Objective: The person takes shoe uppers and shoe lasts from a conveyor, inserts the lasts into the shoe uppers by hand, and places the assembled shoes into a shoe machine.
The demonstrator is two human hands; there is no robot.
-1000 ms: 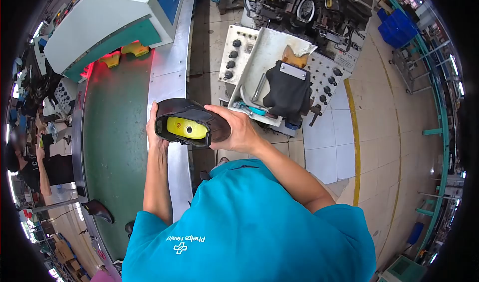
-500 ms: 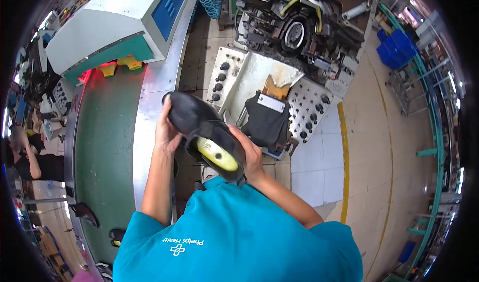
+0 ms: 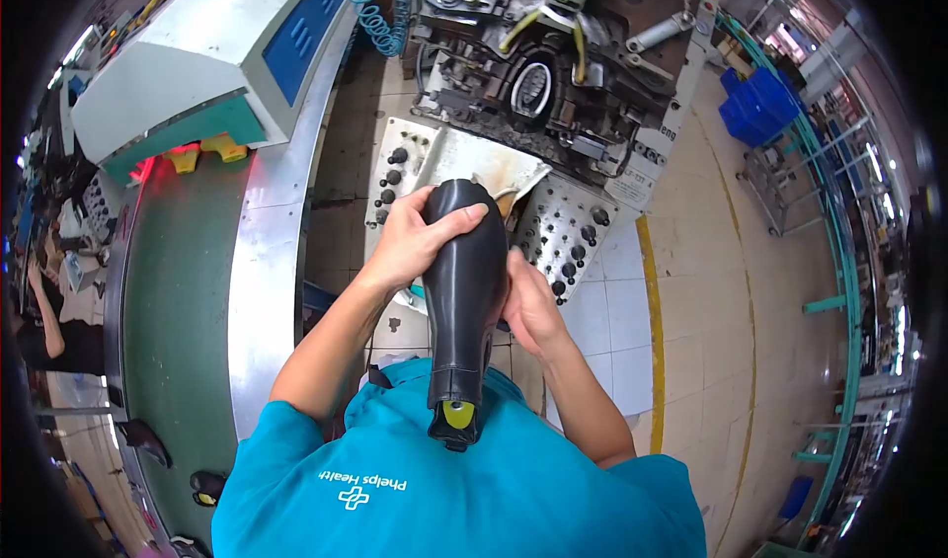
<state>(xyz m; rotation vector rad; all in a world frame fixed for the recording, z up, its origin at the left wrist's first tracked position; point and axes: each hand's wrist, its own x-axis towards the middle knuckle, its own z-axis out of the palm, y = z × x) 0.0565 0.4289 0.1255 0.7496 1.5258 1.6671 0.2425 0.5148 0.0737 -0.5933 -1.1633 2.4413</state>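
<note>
A black shoe upper [image 3: 464,281] on a yellow-green last [image 3: 457,414] is held in front of my chest, its toe pointing away from me and its heel end near my shirt. My left hand [image 3: 420,240] grips it near the toe, thumb across the dark surface. My right hand [image 3: 531,306] is closed against its right side, with some fingertips hidden behind it. A small patch of the last shows at the heel end. Just beyond the toe lies a machine [image 3: 553,74] with a ring-shaped metal part [image 3: 531,89] in its middle.
Knobbed panels [image 3: 568,232] flank the machine's front. To the left, a green conveyor belt [image 3: 183,291] runs under a white housing [image 3: 173,64] with red light inside; dark shoes [image 3: 207,487] lie along it. Blue crates [image 3: 758,109] stand at right. Another person's arm [image 3: 49,311] shows far left.
The shoe has turned from a slant to nearly lengthwise, rolling so its opening no longer faces me. Both hands have moved to the right with it. The view has shifted slightly.
</note>
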